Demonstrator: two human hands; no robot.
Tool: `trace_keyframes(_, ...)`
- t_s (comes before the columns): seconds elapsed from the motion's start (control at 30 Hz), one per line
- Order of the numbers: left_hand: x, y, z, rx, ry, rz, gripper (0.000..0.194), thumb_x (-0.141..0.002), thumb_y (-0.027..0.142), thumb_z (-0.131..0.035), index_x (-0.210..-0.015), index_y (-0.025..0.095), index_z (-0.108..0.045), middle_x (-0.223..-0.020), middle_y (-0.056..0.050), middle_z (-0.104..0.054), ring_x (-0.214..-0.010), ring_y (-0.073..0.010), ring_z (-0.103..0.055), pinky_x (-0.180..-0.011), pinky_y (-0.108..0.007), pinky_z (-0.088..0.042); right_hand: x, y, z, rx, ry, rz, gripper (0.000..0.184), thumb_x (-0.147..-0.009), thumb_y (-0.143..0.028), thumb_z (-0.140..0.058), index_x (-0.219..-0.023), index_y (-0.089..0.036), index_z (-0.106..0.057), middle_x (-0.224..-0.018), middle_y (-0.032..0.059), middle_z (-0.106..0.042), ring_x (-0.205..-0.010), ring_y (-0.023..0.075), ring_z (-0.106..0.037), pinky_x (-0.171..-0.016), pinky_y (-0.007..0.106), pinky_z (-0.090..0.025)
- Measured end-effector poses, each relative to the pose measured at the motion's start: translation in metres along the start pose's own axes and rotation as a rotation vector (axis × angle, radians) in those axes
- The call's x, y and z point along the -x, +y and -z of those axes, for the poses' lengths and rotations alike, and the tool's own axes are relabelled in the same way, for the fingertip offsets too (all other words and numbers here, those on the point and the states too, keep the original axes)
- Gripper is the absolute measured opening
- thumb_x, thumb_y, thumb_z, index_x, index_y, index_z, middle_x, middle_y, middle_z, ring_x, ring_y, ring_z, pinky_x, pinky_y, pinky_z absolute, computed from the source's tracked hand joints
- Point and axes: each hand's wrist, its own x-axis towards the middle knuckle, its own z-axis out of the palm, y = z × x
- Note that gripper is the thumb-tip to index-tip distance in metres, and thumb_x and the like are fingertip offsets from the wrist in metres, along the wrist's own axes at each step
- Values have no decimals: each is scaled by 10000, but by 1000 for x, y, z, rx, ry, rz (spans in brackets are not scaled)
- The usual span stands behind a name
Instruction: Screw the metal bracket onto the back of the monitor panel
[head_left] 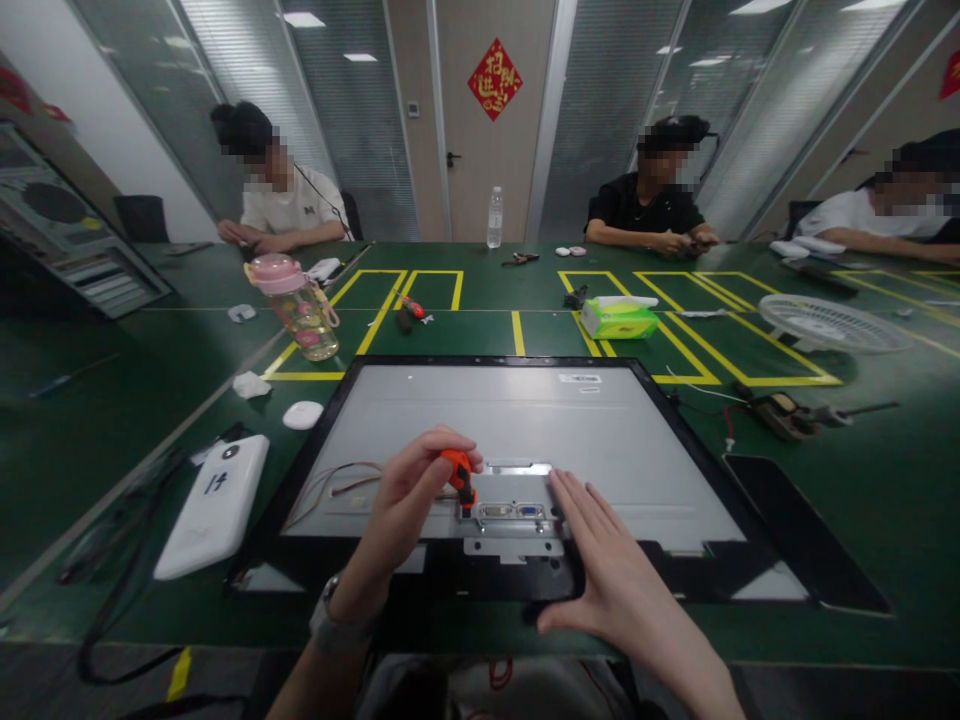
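Left hand wrapping fingers round orange screwdriver, holding it leaning a little, likely for guiding tip. Tip resting at left end of metal plate, between hands. Right hand lying flat, thumb spreading wide, gripping nothing, likely pressing to steady screen. Screen lying under both hands, back facing up, showing dull grey middle, black rim. Plate shining, showing blue plug hole. Thin wires curling left of left hand.
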Motion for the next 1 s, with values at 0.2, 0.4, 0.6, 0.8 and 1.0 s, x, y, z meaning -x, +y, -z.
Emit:
trace_keyframes(0.2, -2, 6, -2, -92, 4, -58, 224, -964, 250, -426, -1002, 206, -642, -896, -61, -608, -853, -156, -575, -681, -258, -503, 1, -9, -16, 152, 70, 18, 1302, -582, -593, -758, -1523, -109, 0, -1530, 236, -258, -1400, 418, -259, -1105, 595, -302)
trace_keyframes(0.4, 0, 4, -10, -358, -16, -219, 212, -960, 231, -417, -1070, 205, -596, -957, -72, -611, -909, -171, -572, -771, -307, -466, 1, -12, -17, 208, 133, 18, 1238, -621, -656, -695, -1521, -118, -38, -1494, 219, -355, -1370, 398, -340, -1080, 579, -339)
trace_keyframes(0.6, 7, -10, -18, -479, -36, -338, 253, -939, 156, -421, -1172, 204, -505, -1011, -88, -610, -918, -172, -568, -790, -325, -466, 5, -17, -21, 205, 213, -4, 1112, -670, -622, -657, -1502, -117, -119, -1455, 216, -419, -1346, 390, -383, -1050, 575, -357)
trace_keyframes(0.8, 7, -10, -16, -530, -3, -309, 280, -935, 146, -419, -1195, 216, -496, -962, -62, -625, -856, -155, -570, -771, -311, -474, 4, -16, -21, 174, 221, -6, 1054, -642, -606, -675, -1462, -128, -217, -1429, 221, -447, -1331, 393, -403, -1051, 583, -353)
trace_keyframes(1.0, 7, -10, -17, -563, 22, -307, 317, -924, 125, -429, -1216, 226, -504, -953, -54, -625, -851, -152, -577, -785, -310, -475, -1, -15, -20, 117, 206, -31, 964, -676, -609, -653, -1432, -129, -297, -1426, 225, -449, -1340, 394, -392, -1063, 594, -347)
